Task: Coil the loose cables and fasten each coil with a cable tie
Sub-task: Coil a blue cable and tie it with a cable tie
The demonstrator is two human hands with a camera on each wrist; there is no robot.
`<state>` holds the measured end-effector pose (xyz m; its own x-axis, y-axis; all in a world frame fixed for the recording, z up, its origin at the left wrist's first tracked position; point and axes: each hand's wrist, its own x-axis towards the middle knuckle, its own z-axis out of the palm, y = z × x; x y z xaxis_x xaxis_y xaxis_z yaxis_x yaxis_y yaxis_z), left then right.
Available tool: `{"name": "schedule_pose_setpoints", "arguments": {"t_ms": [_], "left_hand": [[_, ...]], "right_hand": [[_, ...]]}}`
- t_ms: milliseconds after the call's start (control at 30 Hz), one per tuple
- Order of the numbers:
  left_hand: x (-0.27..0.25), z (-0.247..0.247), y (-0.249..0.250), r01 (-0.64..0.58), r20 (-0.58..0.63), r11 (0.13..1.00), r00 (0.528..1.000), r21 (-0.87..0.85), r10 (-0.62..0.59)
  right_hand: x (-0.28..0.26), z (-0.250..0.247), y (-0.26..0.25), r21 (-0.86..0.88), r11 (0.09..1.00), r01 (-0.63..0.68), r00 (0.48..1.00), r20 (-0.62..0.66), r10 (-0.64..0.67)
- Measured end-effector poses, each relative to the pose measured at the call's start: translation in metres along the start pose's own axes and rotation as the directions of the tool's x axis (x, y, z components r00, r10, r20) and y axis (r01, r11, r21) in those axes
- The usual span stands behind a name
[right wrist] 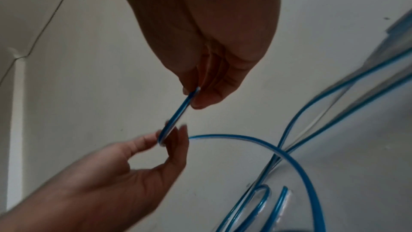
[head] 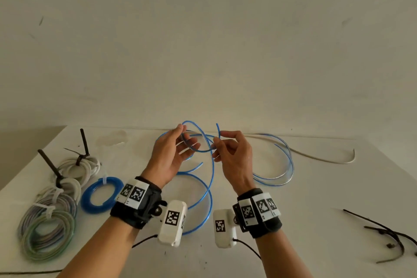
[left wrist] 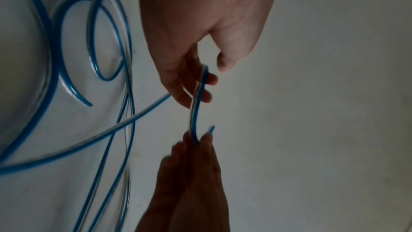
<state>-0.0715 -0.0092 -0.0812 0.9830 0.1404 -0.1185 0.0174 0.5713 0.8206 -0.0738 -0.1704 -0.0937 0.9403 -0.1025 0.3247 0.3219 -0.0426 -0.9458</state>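
Observation:
A long blue cable [head: 212,178] lies in loose loops on the white table [head: 316,221], and both hands hold part of it up above the table. My left hand [head: 187,137] holds one strand between thumb and fingers, which shows close up in the left wrist view [left wrist: 205,84]. My right hand [head: 218,137] pinches the same cable just below its free end, which sticks up past the fingers [right wrist: 194,96]. A short curved stretch of cable [left wrist: 195,112] spans the gap between the two hands. Black cable ties [head: 388,232] lie at the right.
Tied coils sit at the left: white ones with black ties [head: 79,167], a blue one with a white tie [head: 101,196], a multicoloured one [head: 48,230]. A loose white cable [head: 316,157] runs along the back right. A pale wall stands behind the table.

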Motion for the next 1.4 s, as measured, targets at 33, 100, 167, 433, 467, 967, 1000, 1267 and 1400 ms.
{"name": "schedule_pose_setpoints", "arguments": {"t_ms": [33, 100, 167, 433, 467, 967, 1000, 1267, 1400], "left_hand": [[0.003, -0.007, -0.001, -0.008, -0.005, 0.997, 1.0, 0.079, 0.008], [0.006, -0.016, -0.005, -0.044, 0.028, 0.967, 0.999, 0.25, 0.038], [0.007, -0.021, -0.007, -0.11, 0.089, 0.925, 0.993, 0.363, 0.083], [-0.007, -0.01, 0.002, -0.361, 0.259, 0.804, 0.929, 0.472, 0.265], [-0.007, -0.01, 0.001, -0.374, 0.274, 0.787, 0.924, 0.491, 0.268], [-0.006, -0.017, 0.011, -0.461, 0.443, 0.471, 0.883, 0.752, 0.156], [-0.006, -0.018, 0.01, -0.475, 0.444, 0.444, 0.878, 0.76, 0.179], [-0.006, -0.017, 0.014, -0.481, 0.423, 0.489, 0.876, 0.728, 0.231], [-0.009, -0.013, 0.014, -0.47, 0.401, 0.555, 0.881, 0.686, 0.249]], "right_hand": [[-0.001, -0.002, 0.003, -0.003, 1.0, 0.005, 1.0, 0.006, -0.005], [0.001, -0.005, 0.006, -0.019, 1.0, 0.021, 1.0, 0.005, -0.021], [0.003, -0.007, 0.006, -0.063, 0.997, 0.043, 0.999, 0.035, -0.041], [0.006, -0.012, 0.006, -0.263, 0.95, 0.17, 0.981, 0.14, -0.137], [0.005, -0.01, 0.007, -0.285, 0.939, 0.194, 0.977, 0.146, -0.158], [0.002, -0.007, 0.005, -0.616, 0.714, 0.333, 0.938, 0.139, -0.317], [0.001, -0.006, 0.005, -0.696, 0.636, 0.334, 0.929, 0.128, -0.348], [0.005, -0.012, -0.007, -0.307, 0.932, 0.194, 0.981, 0.071, -0.18], [0.001, -0.007, -0.01, -0.267, 0.941, 0.207, 0.977, 0.008, -0.213]]}}
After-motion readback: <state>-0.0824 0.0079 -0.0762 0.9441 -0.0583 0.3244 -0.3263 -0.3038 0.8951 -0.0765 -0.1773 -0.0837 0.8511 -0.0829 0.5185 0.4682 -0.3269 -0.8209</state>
